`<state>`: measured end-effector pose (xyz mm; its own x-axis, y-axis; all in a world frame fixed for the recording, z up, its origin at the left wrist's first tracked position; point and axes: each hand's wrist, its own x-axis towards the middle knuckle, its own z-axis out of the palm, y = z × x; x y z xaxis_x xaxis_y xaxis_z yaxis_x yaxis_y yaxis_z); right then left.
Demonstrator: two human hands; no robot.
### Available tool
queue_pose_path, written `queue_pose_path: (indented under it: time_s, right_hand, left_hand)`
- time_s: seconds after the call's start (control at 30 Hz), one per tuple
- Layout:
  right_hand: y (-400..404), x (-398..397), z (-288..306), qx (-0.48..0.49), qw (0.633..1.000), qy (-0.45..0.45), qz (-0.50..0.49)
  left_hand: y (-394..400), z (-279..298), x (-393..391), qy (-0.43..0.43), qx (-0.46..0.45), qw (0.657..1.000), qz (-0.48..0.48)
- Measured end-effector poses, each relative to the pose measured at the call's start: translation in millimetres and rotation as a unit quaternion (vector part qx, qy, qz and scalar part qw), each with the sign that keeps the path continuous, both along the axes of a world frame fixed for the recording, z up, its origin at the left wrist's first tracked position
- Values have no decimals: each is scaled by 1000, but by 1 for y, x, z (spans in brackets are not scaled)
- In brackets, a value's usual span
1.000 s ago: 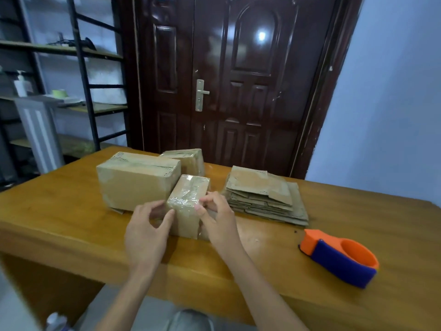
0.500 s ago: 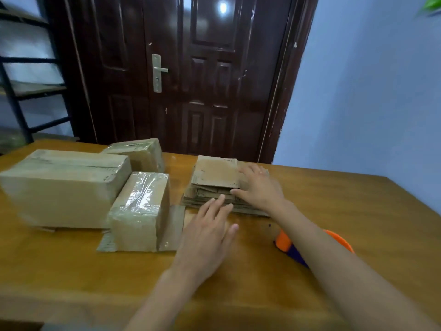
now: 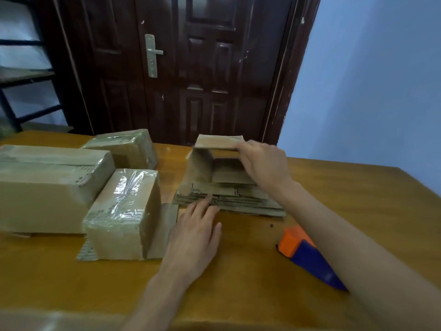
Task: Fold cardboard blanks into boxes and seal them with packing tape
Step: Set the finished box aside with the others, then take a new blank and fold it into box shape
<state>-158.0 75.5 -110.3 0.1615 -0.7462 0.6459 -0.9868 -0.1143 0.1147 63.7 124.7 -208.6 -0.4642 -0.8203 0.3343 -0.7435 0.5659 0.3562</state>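
A stack of flat cardboard blanks lies in the middle of the wooden table. My right hand grips the top blank by its upper edge and holds it lifted off the stack, partly opened into a tube. My left hand lies flat with straight fingers, its fingertips touching the stack's near edge. A small taped box stands left of my left hand, its bottom flaps spread on the table. The orange and blue tape dispenser sits at the right, partly hidden by my right forearm.
A large sealed box fills the left side, with another small taped box behind it. A dark door stands beyond the table's far edge, a blue wall to the right, and metal shelving at the far left.
Both hands left the small taped box and moved right to the stack. My right hand has since taken the top blank and raised it, and my left hand now touches the stack's edge.
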Motion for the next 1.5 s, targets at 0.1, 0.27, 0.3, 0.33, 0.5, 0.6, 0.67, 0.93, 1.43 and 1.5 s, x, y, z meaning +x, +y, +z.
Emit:
queue_pose_path:
  time_s: [0.1,0.27,0.3,0.33,0.5,0.6,0.67,0.93,1.43,1.5]
  right_hand:
    - [13,1,44,-15,988,-152,1]
    - [62,20,102,79,936,-342,14]
    - [75,27,109,119,915,-386,7]
    - [87,32,112,164,892,-421,-6]
    - [128,52,97,344,789,-508,-49]
    - [143,58,87,376,766,-518,-54]
    - [149,57,83,381,772,-507,-55]
    - [171,38,86,448,812,-373,-29]
    - [156,42,73,185,977,54,97]
    - [149,47,78,233,968,51,73]
  left_hand:
    - [2,-1,6,50,-29,998,-18]
    - [33,29,9,350,61,935,17]
    - [43,40,9,393,85,915,21]
    - [54,52,9,417,89,904,15]
    - [95,93,15,379,-68,922,-42]
    - [97,89,14,277,-125,949,-87]
    - [95,81,17,254,-109,955,-110]
    - [63,71,36,349,-7,930,-115]
    - [57,72,35,233,-63,959,-152]
    - [58,71,35,229,-71,959,-151]
